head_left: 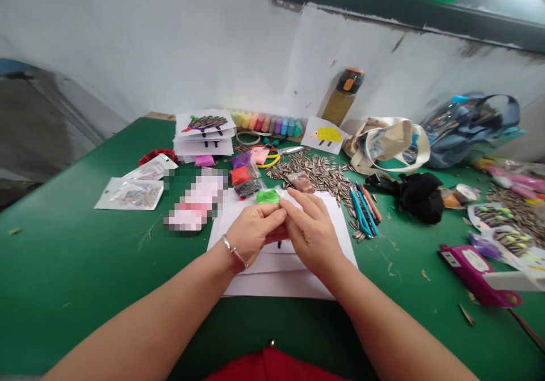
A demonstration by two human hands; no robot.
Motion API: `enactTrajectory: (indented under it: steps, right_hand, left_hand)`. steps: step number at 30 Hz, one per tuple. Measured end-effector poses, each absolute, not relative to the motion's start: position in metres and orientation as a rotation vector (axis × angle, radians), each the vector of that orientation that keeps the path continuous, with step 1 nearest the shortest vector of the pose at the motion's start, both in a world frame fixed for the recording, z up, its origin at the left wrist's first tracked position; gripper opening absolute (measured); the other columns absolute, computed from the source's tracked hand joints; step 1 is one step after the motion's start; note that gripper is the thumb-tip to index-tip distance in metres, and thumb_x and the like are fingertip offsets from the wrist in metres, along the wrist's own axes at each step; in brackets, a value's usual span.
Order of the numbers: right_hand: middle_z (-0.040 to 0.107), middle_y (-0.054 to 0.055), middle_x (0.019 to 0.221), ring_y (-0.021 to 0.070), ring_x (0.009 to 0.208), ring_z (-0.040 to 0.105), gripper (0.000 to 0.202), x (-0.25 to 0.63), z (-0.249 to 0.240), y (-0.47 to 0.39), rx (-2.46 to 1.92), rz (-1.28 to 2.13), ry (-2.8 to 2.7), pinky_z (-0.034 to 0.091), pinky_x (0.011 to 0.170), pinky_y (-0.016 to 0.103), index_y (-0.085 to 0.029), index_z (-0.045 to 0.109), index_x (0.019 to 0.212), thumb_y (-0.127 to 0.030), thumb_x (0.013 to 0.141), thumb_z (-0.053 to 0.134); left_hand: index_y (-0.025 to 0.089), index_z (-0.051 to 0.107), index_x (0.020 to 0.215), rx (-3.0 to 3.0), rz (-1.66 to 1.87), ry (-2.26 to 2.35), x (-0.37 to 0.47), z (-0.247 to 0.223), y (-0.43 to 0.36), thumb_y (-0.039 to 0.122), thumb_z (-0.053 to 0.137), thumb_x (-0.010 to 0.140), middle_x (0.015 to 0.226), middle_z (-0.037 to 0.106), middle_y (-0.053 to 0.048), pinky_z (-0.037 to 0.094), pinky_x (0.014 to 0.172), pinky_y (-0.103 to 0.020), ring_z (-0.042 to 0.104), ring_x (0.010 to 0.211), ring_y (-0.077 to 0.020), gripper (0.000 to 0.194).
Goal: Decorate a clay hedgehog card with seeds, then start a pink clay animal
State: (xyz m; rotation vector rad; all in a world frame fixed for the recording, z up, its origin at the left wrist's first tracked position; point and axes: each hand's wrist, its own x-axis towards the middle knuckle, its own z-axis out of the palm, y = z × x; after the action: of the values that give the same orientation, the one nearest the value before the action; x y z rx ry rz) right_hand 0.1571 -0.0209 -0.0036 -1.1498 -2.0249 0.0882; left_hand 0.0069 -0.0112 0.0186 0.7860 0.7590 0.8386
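Observation:
Above the stacked white paper (pixel 279 284), my left hand (pixel 259 226) and my right hand (pixel 313 230) meet, fingertips pressed together. Whatever lies between the fingers, if anything, is hidden. A silver bracelet (pixel 232 247) circles my left wrist. Just beyond the fingertips is a bright green packet of modelling clay (pixel 267 197). Black (pixel 249 187), red (pixel 240 175) and purple (pixel 241 160) clay packets are grouped behind it. A brown packet (pixel 301 182) lies past my right hand. Dark marks on the paper show in part beneath my hands.
Loose striped sunflower seeds (pixel 323 171) spread behind my right hand, beside blue cutters (pixel 361 213). Yellow-handled scissors (pixel 270 160) lie farther back. Hedgehog pictures (pixel 204 122) are stacked at back left. A bottle (pixel 343 97) leans on the wall; a glue gun (pixel 477 276) lies right.

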Motion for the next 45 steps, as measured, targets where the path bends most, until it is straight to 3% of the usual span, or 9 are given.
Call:
enactTrajectory:
  steps: [6,12,18,24,27,31,35,39,45]
  right_hand:
    - [0.049,0.009,0.137,0.0254,0.125,0.045,0.049,0.168,0.004,-0.019,-1.122,0.332,-1.928,0.038,0.102,0.049,-0.026,0.043,0.137,-0.024,0.088,0.050]
    - [0.066,0.008,0.110,0.0223,0.099,0.060,0.030,0.207,0.012,-0.010,-1.382,0.413,-1.510,0.048,0.088,0.043,-0.024,0.062,0.115,-0.033,0.088,0.051]
    - [0.067,0.006,0.103,0.0205,0.087,0.063,0.028,0.222,0.013,-0.005,-1.408,0.408,-1.370,0.050,0.080,0.040,-0.024,0.065,0.108,-0.036,0.087,0.051]
    - [0.069,0.006,0.100,0.0211,0.088,0.063,0.023,0.216,0.015,-0.007,-1.411,0.388,-1.485,0.050,0.081,0.040,-0.024,0.066,0.104,-0.030,0.086,0.053]
    - [0.069,0.006,0.098,0.0197,0.086,0.064,0.022,0.213,0.016,-0.008,-1.403,0.408,-1.525,0.050,0.081,0.039,-0.023,0.066,0.103,-0.028,0.087,0.052]
    - [0.064,0.006,0.116,0.0211,0.103,0.059,0.029,0.194,0.013,-0.016,-1.222,0.455,-1.765,0.049,0.087,0.040,-0.025,0.060,0.115,-0.023,0.089,0.049]
    - [0.051,0.007,0.135,0.0212,0.124,0.046,0.045,0.171,0.008,-0.026,-0.994,0.558,-2.042,0.040,0.103,0.042,-0.026,0.045,0.135,-0.020,0.090,0.045]
    - [0.060,0.006,0.123,0.0195,0.106,0.059,0.042,0.176,0.007,-0.023,-1.075,0.726,-1.901,0.049,0.092,0.038,-0.027,0.048,0.131,-0.025,0.090,0.049]
    - [0.065,0.006,0.109,0.0192,0.096,0.062,0.028,0.199,0.012,-0.013,-1.243,0.720,-1.544,0.049,0.086,0.040,-0.024,0.060,0.116,-0.027,0.089,0.050]
  left_hand:
    - [0.015,0.068,0.078,0.820,0.925,0.930,-0.001,0.017,0.000,0.037,0.078,0.066,0.070,0.066,-0.002,0.052,0.064,-0.027,0.061,0.061,-0.0119,0.028]
    - [0.013,0.064,0.062,0.911,1.119,1.037,-0.015,0.022,0.011,0.046,0.072,0.071,0.051,0.056,0.002,0.042,0.047,-0.019,0.049,0.046,-0.0063,0.035]
    - [0.016,0.069,0.082,0.925,1.058,1.025,-0.011,0.020,0.010,0.032,0.082,0.060,0.075,0.067,-0.002,0.052,0.067,-0.026,0.061,0.065,-0.0108,0.030]
    - [0.015,0.064,0.065,1.021,1.038,1.052,-0.012,0.018,0.012,0.045,0.071,0.072,0.058,0.059,0.001,0.045,0.051,-0.020,0.052,0.051,-0.0077,0.032]
    - [0.014,0.067,0.070,0.999,1.004,1.045,-0.011,0.016,0.011,0.044,0.073,0.069,0.062,0.062,-0.001,0.048,0.054,-0.022,0.056,0.053,-0.0089,0.031]
    - [0.015,0.069,0.081,0.985,0.941,0.993,-0.005,0.015,0.007,0.034,0.081,0.062,0.072,0.067,-0.002,0.051,0.062,-0.024,0.061,0.062,-0.0111,0.030]
    - [0.015,0.065,0.066,1.114,0.854,0.933,0.001,0.017,0.001,0.043,0.073,0.070,0.059,0.060,0.000,0.047,0.052,-0.021,0.055,0.053,-0.0091,0.030]
    - [0.014,0.066,0.065,1.153,0.826,0.946,0.001,0.016,-0.001,0.048,0.068,0.074,0.056,0.060,-0.001,0.047,0.050,-0.023,0.055,0.049,-0.0100,0.035]
    - [0.014,0.068,0.085,1.104,0.898,0.985,-0.004,0.015,0.004,0.029,0.078,0.065,0.077,0.068,-0.004,0.050,0.061,-0.025,0.061,0.065,-0.0129,0.027]
